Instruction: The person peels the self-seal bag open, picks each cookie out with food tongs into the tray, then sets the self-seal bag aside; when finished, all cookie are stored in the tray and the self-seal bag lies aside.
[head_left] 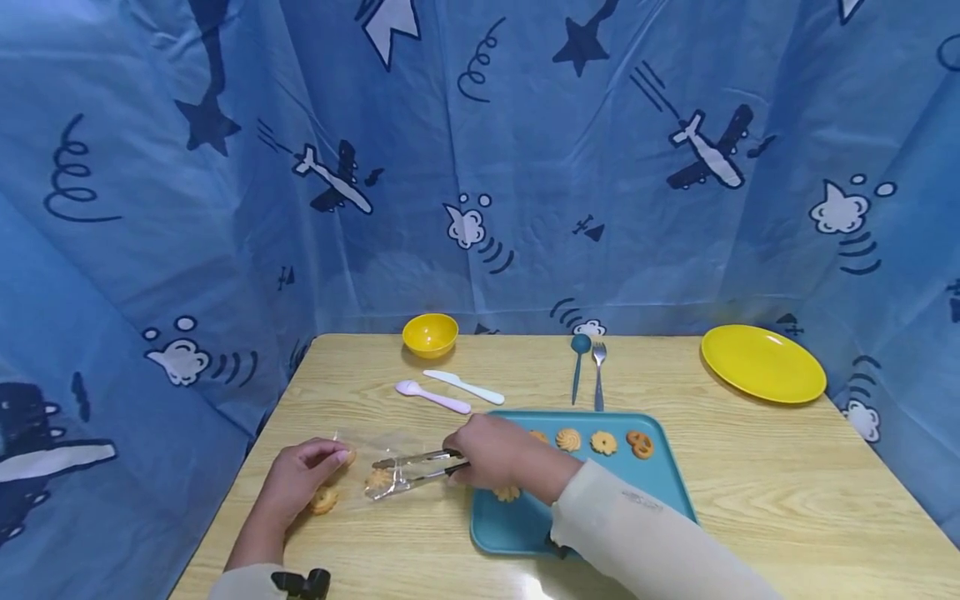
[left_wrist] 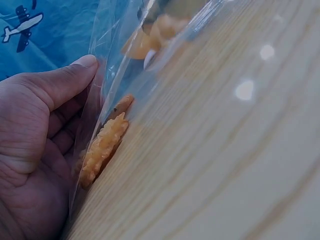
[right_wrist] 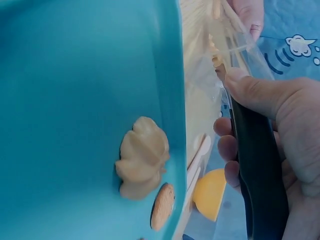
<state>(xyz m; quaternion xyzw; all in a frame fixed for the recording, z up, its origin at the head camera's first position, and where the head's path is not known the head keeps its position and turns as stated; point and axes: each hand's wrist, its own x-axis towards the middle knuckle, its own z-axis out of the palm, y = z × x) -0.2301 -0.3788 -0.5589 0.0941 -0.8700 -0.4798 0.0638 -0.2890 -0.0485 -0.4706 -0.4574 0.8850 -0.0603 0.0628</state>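
Observation:
My left hand (head_left: pixel 296 483) pinches the edge of a clear plastic bag (head_left: pixel 386 440) at the table's left side. A cookie (head_left: pixel 325 500) lies in the bag's end near that hand; in the left wrist view its ridged edge (left_wrist: pixel 105 147) shows through the plastic. My right hand (head_left: pixel 495 454) grips a pair of tongs (head_left: pixel 431 477) by the black handles (right_wrist: pixel 257 165). The metal ends of the tongs reach into the bag, around another cookie (head_left: pixel 377 478). A teal tray (head_left: pixel 525 533) lies beneath my right forearm.
Cookies (head_left: pixel 567 439) and a pretzel-shaped one (head_left: pixel 640 444) line the tray's far side; another cookie (head_left: pixel 507 493) is near its left edge. Behind are a yellow bowl (head_left: pixel 430 336), lilac spoon (head_left: pixel 435 397), white knife (head_left: pixel 465 387), teal spoon (head_left: pixel 577 367), fork (head_left: pixel 599 375) and yellow plate (head_left: pixel 763 364).

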